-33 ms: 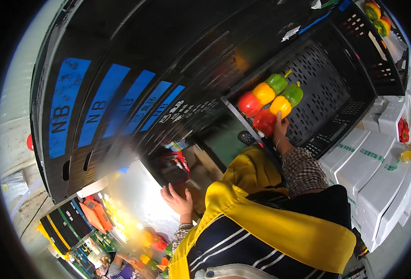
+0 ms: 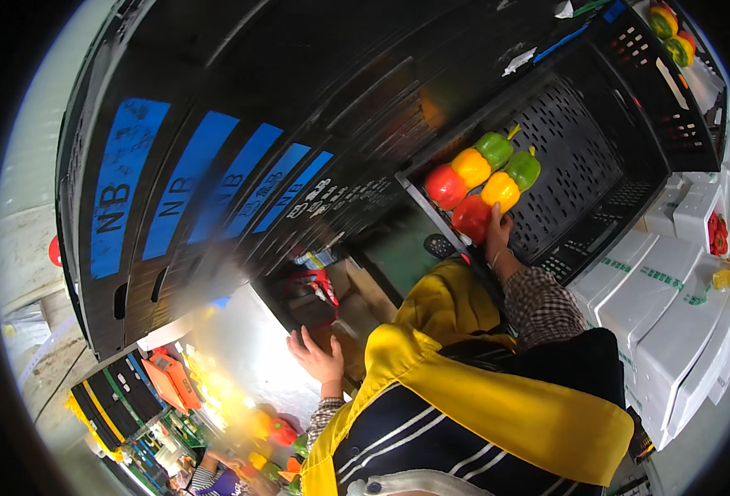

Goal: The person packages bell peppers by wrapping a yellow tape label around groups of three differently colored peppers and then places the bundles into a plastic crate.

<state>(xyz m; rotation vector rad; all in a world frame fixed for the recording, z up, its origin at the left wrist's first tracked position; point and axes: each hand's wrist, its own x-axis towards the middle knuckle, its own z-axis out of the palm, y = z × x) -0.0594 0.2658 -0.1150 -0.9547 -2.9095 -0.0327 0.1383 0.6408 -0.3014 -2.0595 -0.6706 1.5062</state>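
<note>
Inside a black perforated crate (image 2: 565, 124) at the upper right lie two rows of bell peppers side by side. The left row has a red bell pepper (image 2: 445, 187), a yellow one (image 2: 470, 168) and a green one (image 2: 493, 150). In the right row are another red bell pepper (image 2: 471, 218), a yellow one (image 2: 501, 192) and a green one (image 2: 523, 169). My right hand (image 2: 499, 234) reaches to the near end of the right row, its fingers closed against the red pepper and touching the yellow. My left hand (image 2: 317, 357) is empty, fingers spread, beside a bright white tabletop (image 2: 278, 364).
Stacked black crates with blue labels (image 2: 185, 182) rise at the left. White foam boxes (image 2: 658, 289) are piled at the right. More peppers (image 2: 282, 431) lie at the lower left, near another person's arm (image 2: 216, 459). A cardboard box (image 2: 356, 302) stands below the crates.
The view has shifted very slightly, so the crates and peppers appear a few pixels to the right. Both hands keep their places.
</note>
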